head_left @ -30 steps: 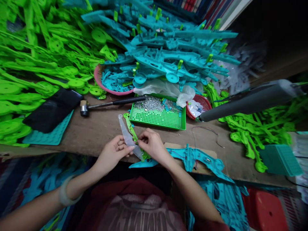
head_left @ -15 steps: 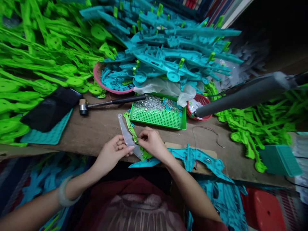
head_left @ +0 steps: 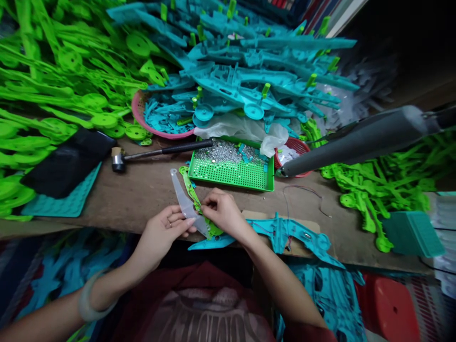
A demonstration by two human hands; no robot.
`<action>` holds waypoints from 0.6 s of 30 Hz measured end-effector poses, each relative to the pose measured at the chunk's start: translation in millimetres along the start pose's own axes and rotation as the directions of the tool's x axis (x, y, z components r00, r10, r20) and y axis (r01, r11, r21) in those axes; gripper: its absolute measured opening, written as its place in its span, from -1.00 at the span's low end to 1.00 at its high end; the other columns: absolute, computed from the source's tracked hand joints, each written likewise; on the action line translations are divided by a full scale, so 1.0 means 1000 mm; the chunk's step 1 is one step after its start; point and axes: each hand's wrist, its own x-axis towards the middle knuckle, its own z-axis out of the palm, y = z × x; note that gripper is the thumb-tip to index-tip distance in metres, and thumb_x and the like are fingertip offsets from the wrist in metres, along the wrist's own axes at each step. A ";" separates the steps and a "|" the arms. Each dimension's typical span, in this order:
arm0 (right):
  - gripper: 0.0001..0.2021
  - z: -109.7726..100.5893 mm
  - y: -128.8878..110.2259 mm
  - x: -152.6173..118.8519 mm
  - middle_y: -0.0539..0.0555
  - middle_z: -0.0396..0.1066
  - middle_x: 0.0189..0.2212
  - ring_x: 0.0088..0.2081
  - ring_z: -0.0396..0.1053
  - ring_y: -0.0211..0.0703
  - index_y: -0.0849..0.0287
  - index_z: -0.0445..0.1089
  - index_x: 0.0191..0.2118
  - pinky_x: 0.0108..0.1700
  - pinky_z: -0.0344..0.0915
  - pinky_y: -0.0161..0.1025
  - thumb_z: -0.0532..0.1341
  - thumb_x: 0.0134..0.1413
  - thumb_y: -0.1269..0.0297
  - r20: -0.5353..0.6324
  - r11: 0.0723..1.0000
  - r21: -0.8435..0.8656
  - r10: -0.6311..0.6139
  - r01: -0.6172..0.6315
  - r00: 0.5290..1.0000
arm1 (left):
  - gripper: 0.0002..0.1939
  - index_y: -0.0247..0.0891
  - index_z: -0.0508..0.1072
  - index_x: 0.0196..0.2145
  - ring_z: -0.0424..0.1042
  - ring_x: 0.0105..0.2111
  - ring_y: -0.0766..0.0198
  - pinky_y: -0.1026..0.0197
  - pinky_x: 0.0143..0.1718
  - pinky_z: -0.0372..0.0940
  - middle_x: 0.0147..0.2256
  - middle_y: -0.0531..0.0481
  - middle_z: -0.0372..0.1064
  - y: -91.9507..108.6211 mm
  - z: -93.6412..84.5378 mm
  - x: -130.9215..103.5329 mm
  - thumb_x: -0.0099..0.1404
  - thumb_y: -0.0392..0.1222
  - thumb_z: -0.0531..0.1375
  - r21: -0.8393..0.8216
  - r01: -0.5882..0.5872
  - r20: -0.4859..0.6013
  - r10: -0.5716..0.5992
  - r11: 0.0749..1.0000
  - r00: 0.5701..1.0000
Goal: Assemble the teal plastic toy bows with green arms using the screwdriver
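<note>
Apparently I'm at a fitting step: my left grip pinches the translucent strip near the counter's front edge, while my right grip bends to the green piece alongside, its hold unclear to me. Next probably calls for steadying both; the strip's long axis slants away leftward, narrow end farthest.

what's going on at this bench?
A person is working with two bare hands. The left hand holds a translucent strip between thumb and fingers. The right hand has its fingers bunched at a slim green part next to the strip; whether they pinch something small is hidden. A long blue part lies along the near bench edge, passing under the right wrist. Beyond are a green tray of small metal pieces and a hammer.
</note>
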 end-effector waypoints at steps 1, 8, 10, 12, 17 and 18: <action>-0.87 0.000 0.000 0.000 -0.02 0.34 -0.42 -0.36 0.31 -0.30 0.23 0.46 -0.47 -0.29 0.17 -0.33 0.27 0.03 0.55 0.001 1.000 0.000 0.010 -0.010 1.000 | -0.44 -0.28 0.44 -0.15 0.55 -0.40 0.27 0.30 -0.40 0.41 -0.34 -0.01 0.57 -0.001 0.001 -0.002 -0.01 0.06 0.48 -0.013 0.007 -0.012 -0.007 1.000 1.000; -0.87 -0.002 -0.002 0.000 -0.03 0.32 -0.42 -0.36 0.31 -0.30 0.23 0.45 -0.48 -0.29 0.17 -0.33 0.29 0.04 0.53 0.012 1.000 0.005 0.030 -0.030 0.999 | -0.43 -0.27 0.44 -0.19 0.55 -0.40 0.27 0.28 -0.36 0.45 -0.36 0.02 0.55 -0.005 0.008 -0.005 -0.03 0.08 0.51 -0.065 -0.054 -0.090 0.048 0.996 0.995; -0.87 -0.002 -0.002 0.001 -0.03 0.31 -0.42 -0.36 0.31 -0.31 0.24 0.45 -0.48 -0.29 0.17 -0.33 0.28 0.04 0.53 0.013 0.999 0.007 0.036 -0.036 0.999 | -0.42 -0.27 0.44 -0.19 0.54 -0.41 0.29 0.29 -0.36 0.44 -0.36 0.02 0.55 -0.004 0.008 -0.005 -0.06 0.08 0.52 -0.078 -0.058 -0.101 0.050 0.995 0.994; -0.86 -0.002 -0.003 0.000 -0.03 0.31 -0.42 -0.36 0.30 -0.31 0.24 0.45 -0.48 -0.29 0.16 -0.34 0.28 0.05 0.54 0.014 0.999 0.002 0.037 -0.037 0.999 | -0.41 -0.27 0.46 -0.20 0.54 -0.42 0.30 0.30 -0.37 0.44 -0.35 0.02 0.56 -0.003 0.009 -0.006 -0.09 0.08 0.53 -0.086 -0.048 -0.114 0.038 0.995 0.993; -0.88 -0.001 -0.001 0.000 -0.01 0.33 -0.40 -0.34 0.31 -0.30 0.26 0.47 -0.45 -0.28 0.16 -0.34 0.27 0.06 0.55 0.013 1.000 0.006 0.017 -0.017 1.000 | -0.42 -0.29 0.50 -0.18 0.55 -0.40 0.31 0.35 -0.41 0.40 -0.32 -0.01 0.58 -0.001 0.011 -0.008 -0.08 0.06 0.53 -0.087 0.008 -0.139 -0.020 0.996 0.990; -0.88 -0.001 -0.001 -0.001 -0.01 0.34 -0.40 -0.34 0.31 -0.30 0.26 0.48 -0.44 -0.28 0.16 -0.34 0.27 0.07 0.55 0.012 1.000 0.011 0.012 -0.012 1.000 | -0.43 -0.29 0.51 -0.18 0.55 -0.40 0.31 0.36 -0.42 0.38 -0.31 -0.01 0.58 -0.001 0.012 -0.009 -0.08 0.05 0.53 -0.095 0.018 -0.144 -0.032 0.995 0.989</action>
